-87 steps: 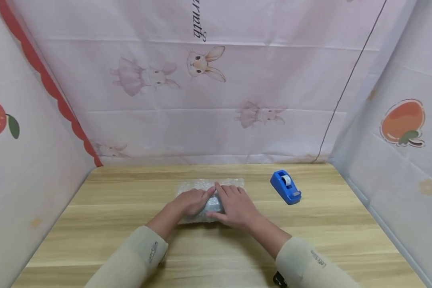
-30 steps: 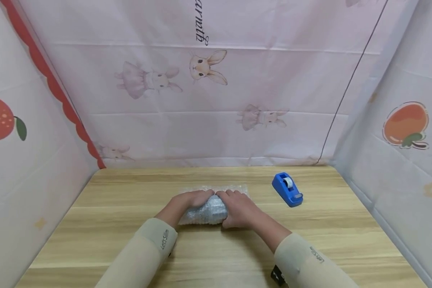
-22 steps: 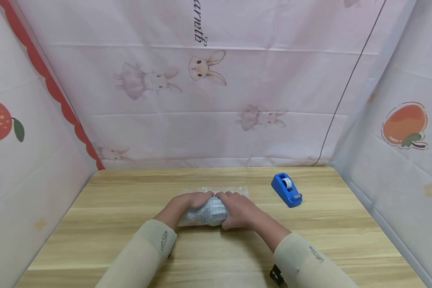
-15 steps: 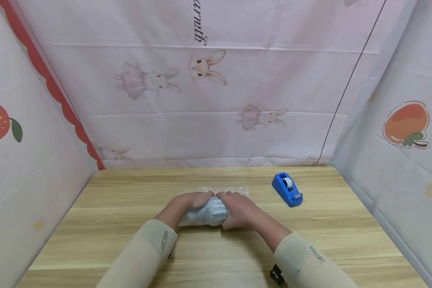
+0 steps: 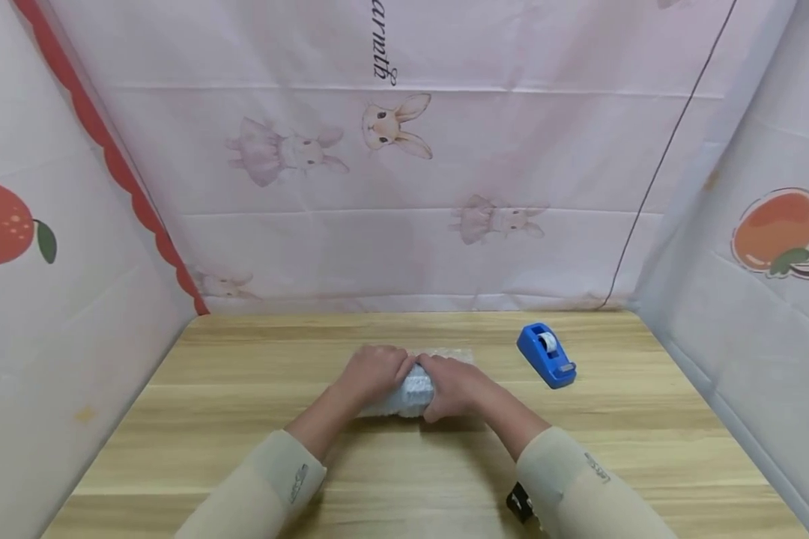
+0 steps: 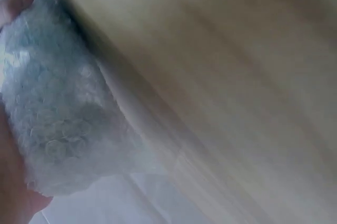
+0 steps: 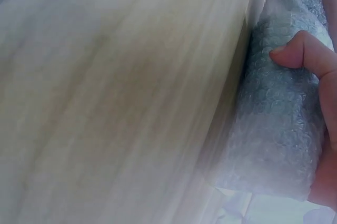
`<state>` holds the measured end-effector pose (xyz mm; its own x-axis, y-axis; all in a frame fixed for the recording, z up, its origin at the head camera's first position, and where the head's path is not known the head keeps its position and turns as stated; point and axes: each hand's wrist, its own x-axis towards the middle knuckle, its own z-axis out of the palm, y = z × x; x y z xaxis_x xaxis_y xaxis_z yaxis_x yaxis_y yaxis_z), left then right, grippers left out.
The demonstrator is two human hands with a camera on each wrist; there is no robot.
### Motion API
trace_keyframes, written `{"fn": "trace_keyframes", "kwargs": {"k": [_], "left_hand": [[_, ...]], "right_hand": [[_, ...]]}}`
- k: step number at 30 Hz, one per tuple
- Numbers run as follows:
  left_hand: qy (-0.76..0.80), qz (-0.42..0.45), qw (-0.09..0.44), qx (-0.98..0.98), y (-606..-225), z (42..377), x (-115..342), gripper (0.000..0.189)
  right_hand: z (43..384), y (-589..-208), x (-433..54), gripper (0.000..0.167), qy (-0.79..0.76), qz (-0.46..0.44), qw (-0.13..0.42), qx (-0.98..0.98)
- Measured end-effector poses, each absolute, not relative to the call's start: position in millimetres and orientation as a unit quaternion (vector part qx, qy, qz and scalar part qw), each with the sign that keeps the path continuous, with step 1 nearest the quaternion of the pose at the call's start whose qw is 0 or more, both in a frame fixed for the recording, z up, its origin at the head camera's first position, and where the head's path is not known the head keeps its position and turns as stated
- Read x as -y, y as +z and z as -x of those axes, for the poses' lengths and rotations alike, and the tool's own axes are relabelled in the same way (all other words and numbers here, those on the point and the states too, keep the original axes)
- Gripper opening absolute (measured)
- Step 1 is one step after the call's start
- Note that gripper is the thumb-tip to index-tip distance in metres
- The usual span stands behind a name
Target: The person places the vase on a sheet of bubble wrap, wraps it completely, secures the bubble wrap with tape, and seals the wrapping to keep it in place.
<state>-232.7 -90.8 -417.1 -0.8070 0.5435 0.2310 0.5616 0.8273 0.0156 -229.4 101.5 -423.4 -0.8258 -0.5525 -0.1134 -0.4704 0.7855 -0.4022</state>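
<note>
Both hands hold a roundish bundle of bubble wrap (image 5: 416, 391) on the wooden table, around something bluish-grey. My left hand (image 5: 375, 373) grips it from above on the left, fingers bent over its far side. At its right end my right hand (image 5: 455, 384) grips it, with the thumb (image 7: 303, 52) pressed on the near side in the right wrist view. The two hands nearly meet along the top. A loose, flat part of the wrap (image 5: 460, 355) lies beyond the bundle. In the left wrist view, the bubble wrap (image 6: 63, 97) covers what is inside.
A blue tape dispenser (image 5: 546, 355) with a tape roll stands to the right, beyond my right hand. The wooden tabletop (image 5: 243, 359) ends at a printed cloth backdrop (image 5: 404, 254), with cloth walls on both sides. A small black object (image 5: 519, 501) shows beside my right sleeve.
The wrap, flatter under my hands at first, is now a rounder bundle with the right thumb on its near side. Just now my left hand has risen and arched over the top.
</note>
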Motion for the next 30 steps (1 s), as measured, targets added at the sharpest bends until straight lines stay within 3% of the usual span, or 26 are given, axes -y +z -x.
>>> {"fn": "trace_keyframes", "kwargs": {"k": [3, 14, 24, 30], "left_hand": [[-0.032, 0.316, 0.129, 0.94, -420.7, 226.6, 91.6, 0.037], [-0.037, 0.311, 0.12, 0.942, -427.1, 212.8, 95.3, 0.043], [-0.023, 0.279, 0.077, 0.957, -427.8, 207.2, 97.5, 0.08], [-0.022, 0.279, 0.071, 0.957, -428.7, 212.7, 96.3, 0.071]], "right_hand": [[233.0, -424.1, -102.7, 0.084, -0.187, 0.274, 0.123, -0.935], [236.4, -419.8, -102.0, 0.073, -0.233, 0.289, 0.147, -0.917], [244.7, -419.8, -102.0, 0.077, -0.265, 0.296, 0.181, -0.9], [253.3, -420.1, -104.7, 0.076, -0.292, 0.293, 0.219, -0.884]]}}
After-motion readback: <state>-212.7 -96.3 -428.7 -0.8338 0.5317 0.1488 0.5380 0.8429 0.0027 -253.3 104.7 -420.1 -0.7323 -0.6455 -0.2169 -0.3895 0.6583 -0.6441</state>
